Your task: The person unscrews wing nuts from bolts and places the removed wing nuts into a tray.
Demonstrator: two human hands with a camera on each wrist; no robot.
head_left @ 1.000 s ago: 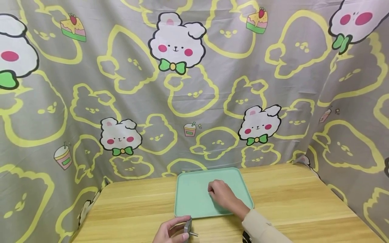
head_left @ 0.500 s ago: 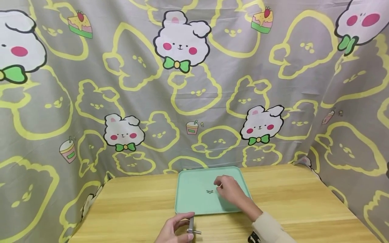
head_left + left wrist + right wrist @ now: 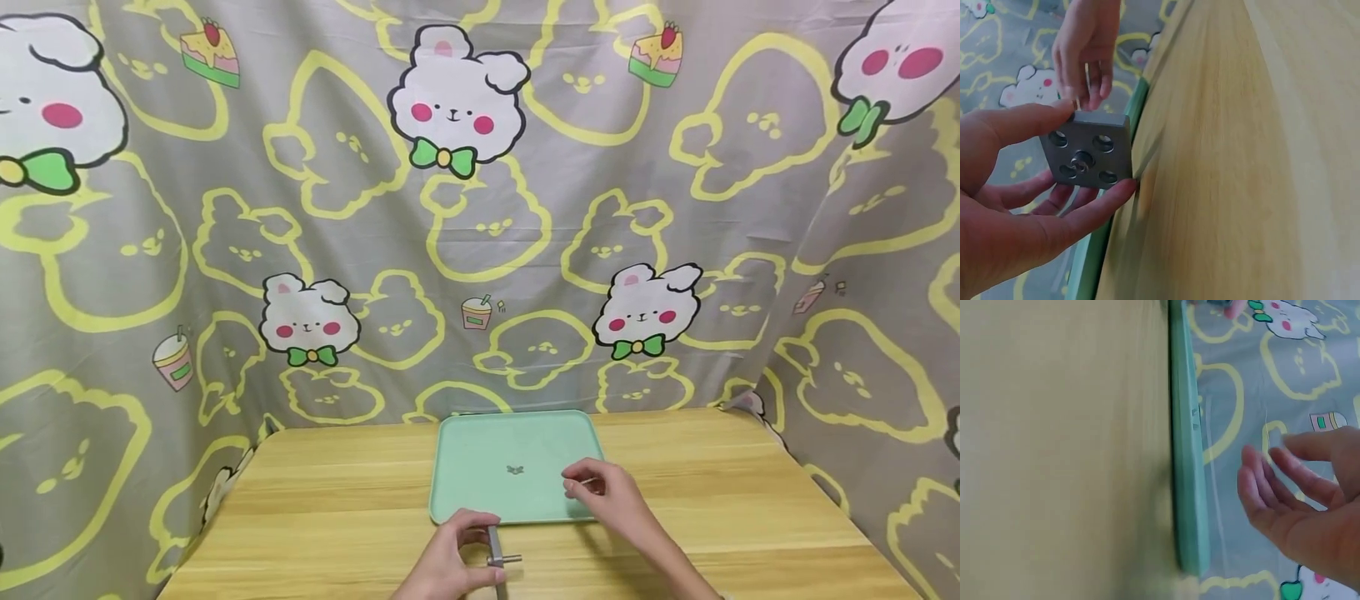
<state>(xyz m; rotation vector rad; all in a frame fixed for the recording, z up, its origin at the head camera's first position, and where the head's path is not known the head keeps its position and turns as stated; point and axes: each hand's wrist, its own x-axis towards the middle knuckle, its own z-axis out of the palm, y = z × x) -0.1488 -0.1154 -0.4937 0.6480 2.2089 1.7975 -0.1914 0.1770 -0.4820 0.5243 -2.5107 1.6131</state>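
My left hand [image 3: 448, 557] grips a square grey metal block [image 3: 1092, 128] by its edges, between thumb and fingers. The block stands on edge, with a hole near each corner and a thin shaft [image 3: 512, 558] sticking out of its middle toward the right. Over the right front part of a mint-green tray [image 3: 468, 497], my right hand [image 3: 613, 498] has thumb and forefinger tips together. A small metal piece seems pinched there, too small and blurred to identify. A little cluster of small metal pieces [image 3: 514, 470] lies near the tray's middle.
The tray sits toward the back of a wood-grain table [image 3: 337, 500], its low rim facing me. Behind and at both sides hangs a grey curtain [image 3: 465, 250] printed with cartoon bears and rabbits.
My right hand has lifted from the tray's middle and come right and toward me, uncovering the small metal pieces. The left hand has shifted slightly right with the block, still gripping it.
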